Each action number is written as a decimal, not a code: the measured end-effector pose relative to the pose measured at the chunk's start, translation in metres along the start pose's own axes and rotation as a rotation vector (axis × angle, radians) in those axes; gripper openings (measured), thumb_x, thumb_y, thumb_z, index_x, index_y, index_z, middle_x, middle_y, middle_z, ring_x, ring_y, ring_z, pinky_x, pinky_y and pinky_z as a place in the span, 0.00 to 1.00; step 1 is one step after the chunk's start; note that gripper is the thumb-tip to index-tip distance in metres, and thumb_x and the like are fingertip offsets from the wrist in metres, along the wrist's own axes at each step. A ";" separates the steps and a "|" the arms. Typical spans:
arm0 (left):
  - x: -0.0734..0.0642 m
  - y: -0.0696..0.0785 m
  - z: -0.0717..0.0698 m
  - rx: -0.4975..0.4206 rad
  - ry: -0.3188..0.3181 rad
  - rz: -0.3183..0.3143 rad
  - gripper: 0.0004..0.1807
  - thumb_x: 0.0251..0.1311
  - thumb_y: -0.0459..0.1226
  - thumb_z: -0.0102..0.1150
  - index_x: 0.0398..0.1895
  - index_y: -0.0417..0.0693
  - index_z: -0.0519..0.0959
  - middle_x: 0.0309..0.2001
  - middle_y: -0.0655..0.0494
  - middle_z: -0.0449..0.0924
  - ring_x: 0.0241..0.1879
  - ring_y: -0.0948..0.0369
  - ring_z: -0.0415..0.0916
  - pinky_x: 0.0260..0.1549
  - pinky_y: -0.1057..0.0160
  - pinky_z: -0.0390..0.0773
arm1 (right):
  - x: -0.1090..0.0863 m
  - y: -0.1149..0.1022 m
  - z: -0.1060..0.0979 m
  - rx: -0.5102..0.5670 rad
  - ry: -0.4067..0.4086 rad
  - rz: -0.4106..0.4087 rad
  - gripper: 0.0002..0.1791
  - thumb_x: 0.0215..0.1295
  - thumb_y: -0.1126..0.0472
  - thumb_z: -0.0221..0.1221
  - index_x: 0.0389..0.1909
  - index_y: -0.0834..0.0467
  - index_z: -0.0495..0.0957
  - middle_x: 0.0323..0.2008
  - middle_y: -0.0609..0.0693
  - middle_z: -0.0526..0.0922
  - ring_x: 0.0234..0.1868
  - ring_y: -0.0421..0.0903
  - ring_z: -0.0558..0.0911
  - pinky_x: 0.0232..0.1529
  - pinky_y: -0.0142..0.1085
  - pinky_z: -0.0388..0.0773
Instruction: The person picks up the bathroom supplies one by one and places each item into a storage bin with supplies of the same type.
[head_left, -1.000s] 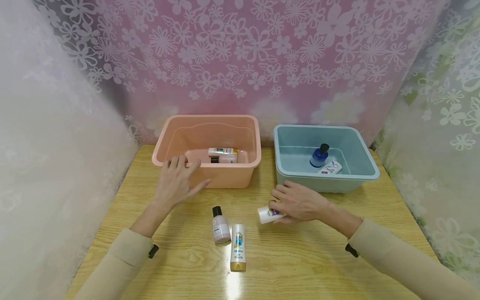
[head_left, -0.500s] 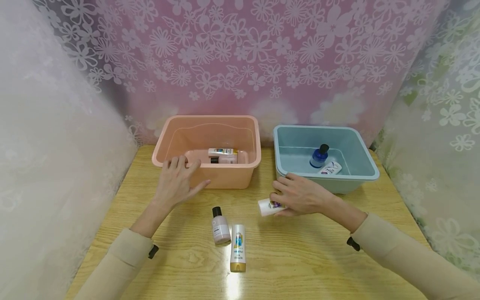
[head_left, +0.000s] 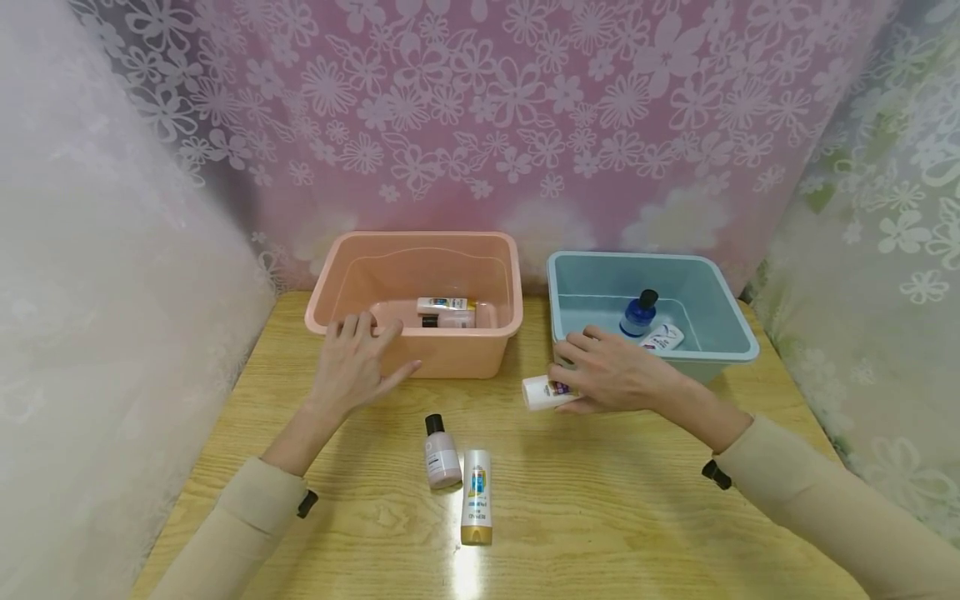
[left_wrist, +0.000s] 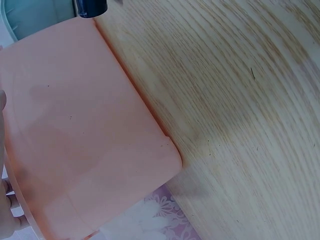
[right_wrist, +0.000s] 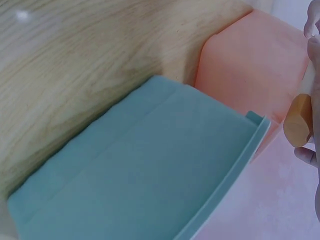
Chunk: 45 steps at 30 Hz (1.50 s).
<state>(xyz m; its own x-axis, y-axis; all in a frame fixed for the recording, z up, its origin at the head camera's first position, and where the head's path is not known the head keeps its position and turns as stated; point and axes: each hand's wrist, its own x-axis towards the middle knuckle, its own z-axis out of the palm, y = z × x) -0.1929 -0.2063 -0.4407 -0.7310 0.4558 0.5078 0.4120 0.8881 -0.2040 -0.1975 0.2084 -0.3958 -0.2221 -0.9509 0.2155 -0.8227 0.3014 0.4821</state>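
Observation:
My right hand (head_left: 611, 371) grips a white toiletry bottle (head_left: 540, 392) with a purple label, close in front of the blue bin (head_left: 637, 255). The bottle's gold cap (right_wrist: 298, 120) shows in the right wrist view. At the peach bin (head_left: 465, 354), my left hand (head_left: 348, 367) rests its fingers over the front rim, thumb stretched out along the outside; the fingertips are partly hidden. On the table between the hands lie a pale pink bottle (head_left: 442, 457) with a black cap and a white bottle (head_left: 477, 492) with a gold cap.
Inside the peach bin lie a white bottle (head_left: 442, 305) and a pink bottle (head_left: 455, 319). The blue bin holds a dark blue bottle (head_left: 639, 313) and a white bottle (head_left: 663, 337). Both bins stand at the back of the wooden table (head_left: 585, 517), before a floral curtain (head_left: 450, 125).
My right hand has moved up and slightly right toward the blue bin, carrying the white toiletry bottle. The left hand stays on the peach bin's rim.

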 end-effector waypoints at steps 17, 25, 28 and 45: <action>0.001 0.000 0.001 0.004 0.012 0.004 0.38 0.60 0.72 0.50 0.55 0.51 0.77 0.43 0.39 0.78 0.41 0.42 0.75 0.42 0.48 0.74 | -0.007 0.023 -0.015 -0.026 -0.049 0.027 0.32 0.76 0.27 0.45 0.48 0.51 0.77 0.41 0.52 0.80 0.38 0.49 0.74 0.42 0.43 0.77; 0.000 -0.001 0.002 0.005 0.011 0.004 0.39 0.63 0.73 0.44 0.55 0.51 0.76 0.43 0.39 0.78 0.42 0.42 0.75 0.42 0.47 0.74 | -0.011 0.036 -0.014 -0.018 -0.024 0.021 0.31 0.75 0.27 0.48 0.45 0.51 0.76 0.38 0.52 0.77 0.35 0.49 0.72 0.39 0.43 0.74; 0.000 0.000 0.002 0.003 0.013 0.005 0.39 0.63 0.73 0.46 0.55 0.51 0.76 0.43 0.39 0.78 0.42 0.41 0.75 0.42 0.47 0.75 | -0.013 0.041 -0.014 -0.025 -0.006 0.018 0.29 0.68 0.28 0.59 0.44 0.52 0.76 0.38 0.52 0.76 0.35 0.49 0.72 0.39 0.43 0.74; 0.000 0.001 0.001 -0.017 -0.013 -0.005 0.38 0.60 0.71 0.54 0.56 0.51 0.76 0.42 0.40 0.77 0.42 0.42 0.74 0.44 0.46 0.74 | -0.025 0.063 -0.007 -0.051 0.027 0.021 0.35 0.82 0.31 0.32 0.41 0.54 0.75 0.34 0.53 0.74 0.30 0.48 0.67 0.33 0.42 0.69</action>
<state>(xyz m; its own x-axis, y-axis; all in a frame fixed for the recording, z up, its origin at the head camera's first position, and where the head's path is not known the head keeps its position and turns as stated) -0.1928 -0.2059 -0.4414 -0.7401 0.4520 0.4979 0.4170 0.8894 -0.1874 -0.2402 0.2519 -0.3651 -0.2242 -0.9425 0.2479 -0.7900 0.3248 0.5200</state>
